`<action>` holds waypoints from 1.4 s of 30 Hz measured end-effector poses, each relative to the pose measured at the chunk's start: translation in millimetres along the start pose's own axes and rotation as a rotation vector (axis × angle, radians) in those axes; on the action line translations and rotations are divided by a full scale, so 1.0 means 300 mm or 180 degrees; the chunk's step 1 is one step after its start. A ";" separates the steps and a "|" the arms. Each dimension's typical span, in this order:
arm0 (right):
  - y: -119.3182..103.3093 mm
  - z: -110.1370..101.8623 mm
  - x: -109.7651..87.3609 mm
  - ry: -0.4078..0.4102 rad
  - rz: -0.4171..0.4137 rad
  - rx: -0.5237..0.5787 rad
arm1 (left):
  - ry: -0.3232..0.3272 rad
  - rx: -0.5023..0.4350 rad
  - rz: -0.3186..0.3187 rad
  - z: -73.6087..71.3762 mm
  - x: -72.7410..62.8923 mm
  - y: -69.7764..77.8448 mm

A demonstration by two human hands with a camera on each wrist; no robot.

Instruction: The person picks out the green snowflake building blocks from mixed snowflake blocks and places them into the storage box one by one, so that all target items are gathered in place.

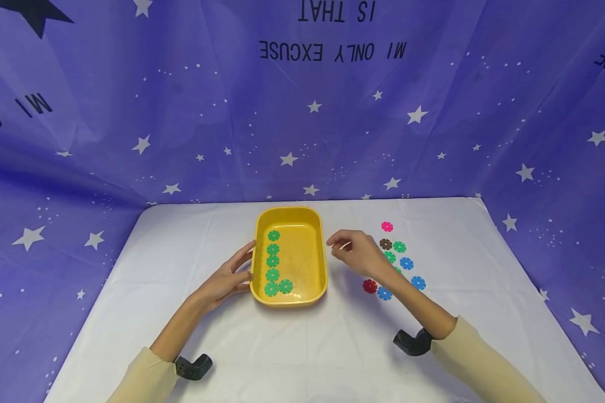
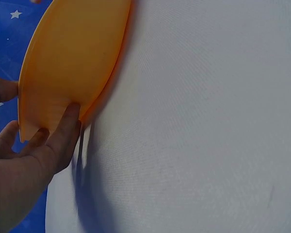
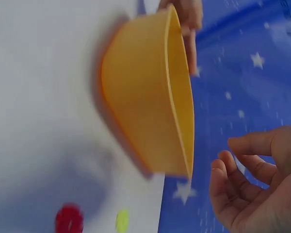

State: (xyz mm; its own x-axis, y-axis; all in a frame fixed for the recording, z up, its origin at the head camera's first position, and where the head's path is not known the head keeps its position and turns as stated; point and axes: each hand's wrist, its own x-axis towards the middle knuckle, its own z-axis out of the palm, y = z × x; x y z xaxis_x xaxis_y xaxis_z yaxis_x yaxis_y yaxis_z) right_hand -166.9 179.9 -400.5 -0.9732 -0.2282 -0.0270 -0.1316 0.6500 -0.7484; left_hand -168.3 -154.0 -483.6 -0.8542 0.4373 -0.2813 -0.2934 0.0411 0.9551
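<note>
Hovering just right of the yellow tray (image 1: pixel 305 254), the right hand (image 1: pixel 356 252) has its fingers loosely bent, a gap between thumb and fingertips, with nothing visible in them. At the tray's left wall, the left hand (image 1: pixel 225 282) sets spread fingers against the outside, apparently steadying it. The step in hand looks like placing discs in the tray; the next move would call for a light fingertip pinch on a flat piece to the tray's right. Inside the tray lie six green discs (image 1: pixel 273 261): five in a column along its left side, one just right of the lowest. Outside, right of the tray, are a pink disc (image 1: pixel 386 226), a brown disc (image 1: pixel 385 244), a red disc (image 1: pixel 370 286), blue discs (image 1: pixel 406 263) and loose green discs (image 1: pixel 399 247), some partly hidden by the right forearm (image 1: pixel 420 302).
</note>
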 end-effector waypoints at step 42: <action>0.438 -0.062 0.029 0.0321 0.0831 -0.0082 | 0.0009 0.0028 -0.0016 -0.003 -0.001 -0.002</action>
State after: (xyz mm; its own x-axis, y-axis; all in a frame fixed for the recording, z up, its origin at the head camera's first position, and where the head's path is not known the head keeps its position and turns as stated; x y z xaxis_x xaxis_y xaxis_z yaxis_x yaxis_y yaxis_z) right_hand -196.1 276.8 -487.0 -0.9885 0.0219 -0.1496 0.1225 0.6959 -0.7076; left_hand -168.3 -155.1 -484.2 -0.8540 0.4344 -0.2864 -0.2940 0.0514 0.9544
